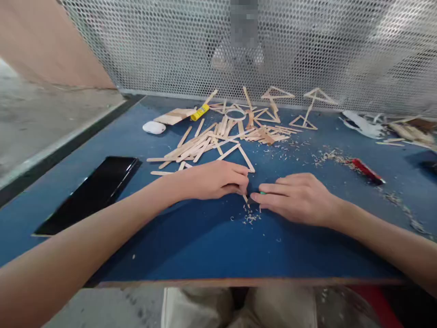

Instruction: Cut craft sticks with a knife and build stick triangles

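Near the table's front, the left hand (pixel 213 180) pinches a short wooden stick (pixel 245 198) flat against the blue table (pixel 205 246). The right hand (pixel 297 198) closes on what seems a small green-handled blade (pixel 256 196), trimming the tip; next calls for a steady, shallow cut. Shavings (pixel 251 218) lie beneath. One black phone (pixel 94 191) left, one red cutter (pixel 365 170) right, one glue stick (pixel 200 112) far; loose sticks (pixel 205 143) too many to count.

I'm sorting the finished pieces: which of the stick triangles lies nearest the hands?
The open triangle lying flat just behind the left hand, its corner almost touching the knuckles. The other triangles sit far back by the mesh screen.
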{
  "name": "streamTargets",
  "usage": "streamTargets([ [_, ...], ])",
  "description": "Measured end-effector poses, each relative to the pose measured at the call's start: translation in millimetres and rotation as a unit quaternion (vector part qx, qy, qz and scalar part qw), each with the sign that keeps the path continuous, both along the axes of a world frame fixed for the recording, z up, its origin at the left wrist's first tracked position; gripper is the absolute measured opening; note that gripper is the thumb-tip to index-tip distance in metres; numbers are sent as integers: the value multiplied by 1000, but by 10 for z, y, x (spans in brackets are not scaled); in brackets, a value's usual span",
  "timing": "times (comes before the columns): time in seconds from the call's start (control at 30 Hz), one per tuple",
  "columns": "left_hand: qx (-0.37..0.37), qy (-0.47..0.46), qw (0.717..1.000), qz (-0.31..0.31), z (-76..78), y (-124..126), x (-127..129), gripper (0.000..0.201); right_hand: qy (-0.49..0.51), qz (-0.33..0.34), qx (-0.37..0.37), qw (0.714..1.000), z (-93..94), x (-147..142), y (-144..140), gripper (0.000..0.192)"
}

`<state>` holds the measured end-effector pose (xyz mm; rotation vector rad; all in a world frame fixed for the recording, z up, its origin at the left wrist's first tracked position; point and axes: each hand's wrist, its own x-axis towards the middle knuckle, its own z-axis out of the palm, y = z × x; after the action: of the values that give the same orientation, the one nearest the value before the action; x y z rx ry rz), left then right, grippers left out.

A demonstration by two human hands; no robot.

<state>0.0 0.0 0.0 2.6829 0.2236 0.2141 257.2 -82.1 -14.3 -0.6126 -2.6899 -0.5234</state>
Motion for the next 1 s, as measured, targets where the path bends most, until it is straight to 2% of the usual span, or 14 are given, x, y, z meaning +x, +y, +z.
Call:
streamTargets([
  [0.13, -3, 1, 1000, 5, 15, -31, -28, 18, -2, 17, -4, 1000, 62, 0, 0, 23],
  [0.5, 8, 8, 1000, 10, 38, -33, -8, 21, -77, 11, -37, 996, 148, 116, 37, 25],
  [0.57, 11, 9, 1000, 8, 40, -29, -8, 21, -66, 6, -41, 997, 157, 134, 52, 24],
  [0.7, 12, 14, 1000, 11, 37, -24, -10, 20, -11, -13, -19, 1000, 102, 107, 62, 27],
  [0.9, 10, 12, 1000, 12, 31, -19, -6, 19, -64, -22, -24, 997, -1, -32, 50, 28],
  [1.0, 9, 5, 1000, 10, 16, -10, -7, 20, -55, -24, -17, 998, -13, -58, 4, 29],
])
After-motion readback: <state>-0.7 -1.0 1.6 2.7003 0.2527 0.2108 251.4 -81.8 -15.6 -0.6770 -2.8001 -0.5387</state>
